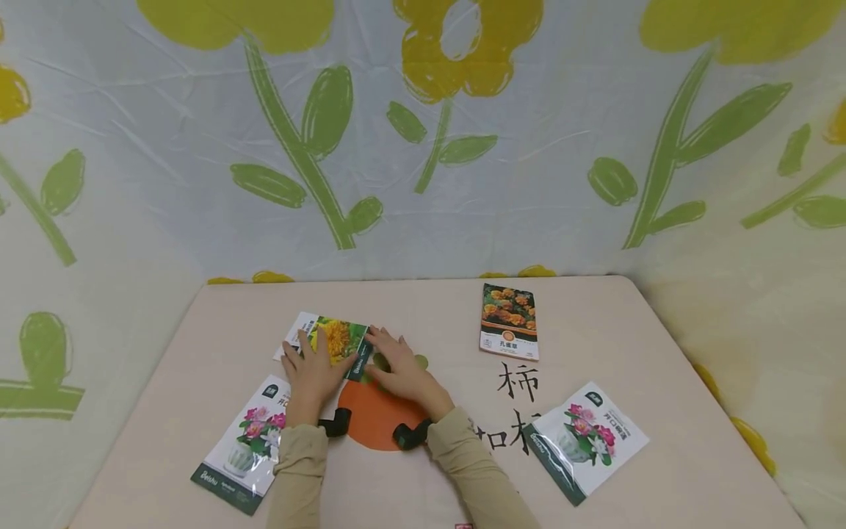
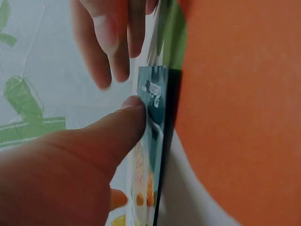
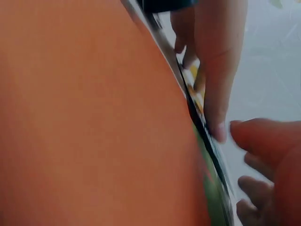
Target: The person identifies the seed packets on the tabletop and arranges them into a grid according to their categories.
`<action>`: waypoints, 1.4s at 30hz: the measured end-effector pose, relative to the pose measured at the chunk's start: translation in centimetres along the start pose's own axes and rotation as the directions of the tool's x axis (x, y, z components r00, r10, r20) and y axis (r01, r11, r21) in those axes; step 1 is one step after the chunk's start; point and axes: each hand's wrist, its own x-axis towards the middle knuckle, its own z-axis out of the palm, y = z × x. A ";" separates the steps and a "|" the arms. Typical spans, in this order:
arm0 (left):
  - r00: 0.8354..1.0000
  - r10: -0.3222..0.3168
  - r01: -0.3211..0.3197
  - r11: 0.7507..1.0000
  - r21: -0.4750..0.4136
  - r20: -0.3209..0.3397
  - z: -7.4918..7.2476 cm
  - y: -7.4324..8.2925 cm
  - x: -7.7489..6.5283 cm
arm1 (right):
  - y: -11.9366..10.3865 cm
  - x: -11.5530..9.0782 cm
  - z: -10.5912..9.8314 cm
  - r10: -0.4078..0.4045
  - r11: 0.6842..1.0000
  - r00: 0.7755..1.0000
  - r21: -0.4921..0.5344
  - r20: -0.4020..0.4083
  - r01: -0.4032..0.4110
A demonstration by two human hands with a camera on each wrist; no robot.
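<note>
A seed packet with yellow flowers [image 1: 333, 338] and a dark green end lies on the table, above the printed orange fruit. Over its left and middle part rests the left hand [image 1: 313, 375], fingers spread. In the left wrist view that hand's thumb [image 2: 124, 122] touches the packet [image 2: 153, 110] near the green end. The right hand [image 1: 406, 371] is at the packet's right end, fingers extended. In the right wrist view the right hand [image 3: 277, 160] holds nothing between thumb and fingers; whether it touches the packet cannot be told.
A white packet with pink flowers [image 1: 247, 444] lies by the left forearm, and a similar white packet [image 1: 595, 441] lies at the right. An orange-flower packet [image 1: 509, 323] is at the back right. Printed characters mark the pale table [image 1: 410, 301]; a flower-patterned cloth [image 1: 529, 206] hangs behind.
</note>
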 end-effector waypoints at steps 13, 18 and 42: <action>1.000 -0.006 0.004 0.994 0.105 0.012 0.3 0.5 0.0 | -1.1 -0.2 0.9 0.063 0.956 0.996 -0.291 0.066 -0.041; 1.000 0.001 -0.005 0.991 0.132 0.030 0.0 0.7 0.2 | -1.2 -0.2 0.9 0.086 0.952 0.995 -0.300 0.054 -0.066; 0.991 0.067 -0.066 0.998 -0.010 0.112 -0.2 0.7 2.4 | -1.2 0.3 0.5 0.197 0.937 0.976 -0.311 0.093 -0.159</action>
